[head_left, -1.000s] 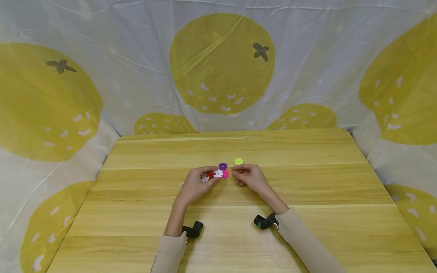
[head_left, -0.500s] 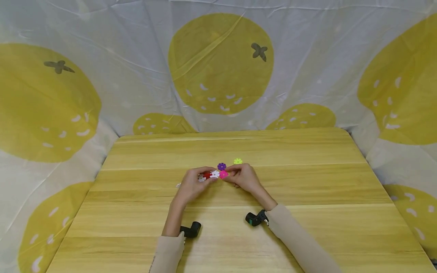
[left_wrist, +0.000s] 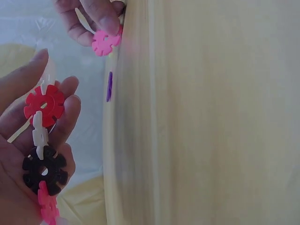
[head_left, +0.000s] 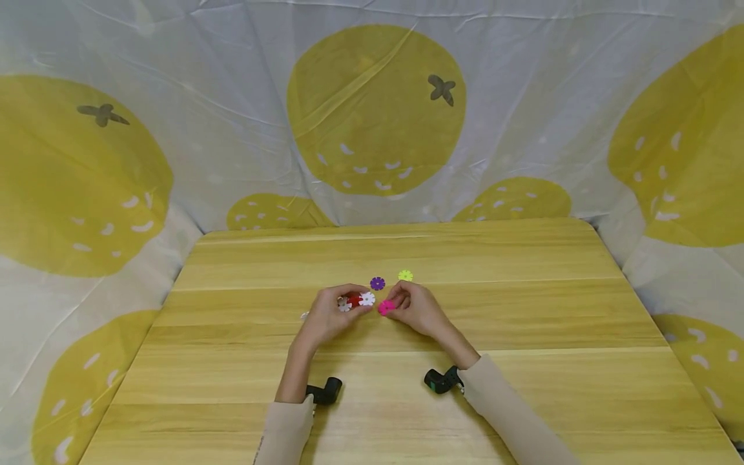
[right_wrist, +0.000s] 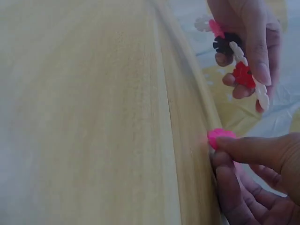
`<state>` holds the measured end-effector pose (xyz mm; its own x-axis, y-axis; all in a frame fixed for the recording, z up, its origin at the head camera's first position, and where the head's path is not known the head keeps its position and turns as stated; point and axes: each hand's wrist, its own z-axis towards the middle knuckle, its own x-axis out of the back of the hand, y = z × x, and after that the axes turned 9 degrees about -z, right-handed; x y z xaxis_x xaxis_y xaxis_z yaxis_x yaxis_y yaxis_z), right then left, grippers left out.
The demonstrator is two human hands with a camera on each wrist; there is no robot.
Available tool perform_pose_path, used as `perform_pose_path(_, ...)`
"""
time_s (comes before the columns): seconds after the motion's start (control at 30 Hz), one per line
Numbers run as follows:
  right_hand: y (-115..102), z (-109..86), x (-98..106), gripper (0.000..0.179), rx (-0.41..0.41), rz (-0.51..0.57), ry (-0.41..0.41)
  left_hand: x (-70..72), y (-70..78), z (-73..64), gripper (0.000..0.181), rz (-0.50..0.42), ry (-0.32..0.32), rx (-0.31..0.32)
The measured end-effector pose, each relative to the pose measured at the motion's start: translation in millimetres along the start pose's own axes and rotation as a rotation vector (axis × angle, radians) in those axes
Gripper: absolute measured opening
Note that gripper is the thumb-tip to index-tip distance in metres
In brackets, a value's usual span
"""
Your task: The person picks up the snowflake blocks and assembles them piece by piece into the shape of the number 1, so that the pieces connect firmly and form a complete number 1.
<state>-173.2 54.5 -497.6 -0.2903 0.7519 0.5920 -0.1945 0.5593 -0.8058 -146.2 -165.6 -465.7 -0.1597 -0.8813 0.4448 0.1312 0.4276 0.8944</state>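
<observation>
My left hand [head_left: 327, 318] holds a chain of slotted snowflake discs, linked edge to edge. In the left wrist view the chain has a red disc [left_wrist: 44, 106], a white disc [left_wrist: 40, 133], a black disc [left_wrist: 45, 170] and a pink disc [left_wrist: 47, 202]. A white end disc [head_left: 367, 299] sticks out at the fingertips. Between thumb and fingers, my right hand [head_left: 420, 310] pinches a loose pink disc [head_left: 385, 308], apart from the chain. In the right wrist view the thumb covers part of that pink disc [right_wrist: 218, 136].
A purple disc [head_left: 378, 283] lies on the wooden table [head_left: 494, 310] just beyond the hands. To its right is a yellow-green disc [head_left: 405, 275], close to the right fingers. A fruit-patterned cloth [head_left: 511, 129] hangs behind the table.
My right hand moved left to the pink disc, took hold of it and drew it slightly right and nearer. The left hand keeps the chain, having shifted slightly left.
</observation>
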Motion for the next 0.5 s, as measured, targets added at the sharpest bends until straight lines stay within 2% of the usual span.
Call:
perform_pose_path(0.2,8,-7.4,6,0.014,0.062,0.171,-0.051,-1.4,3.0,-1.1,0.029,-0.016,-0.016,0.035)
perform_pose_path(0.33,8,-10.2,7,0.02,0.08,0.286,-0.021,-2.4,4.2,-1.5,0.029,-0.011,-0.028,0.046)
perform_pose_path(0.5,6,-12.2,9,0.022,0.096,0.346,0.012,-2.7,5.5,-1.9,0.03,0.0,-0.039,0.022)
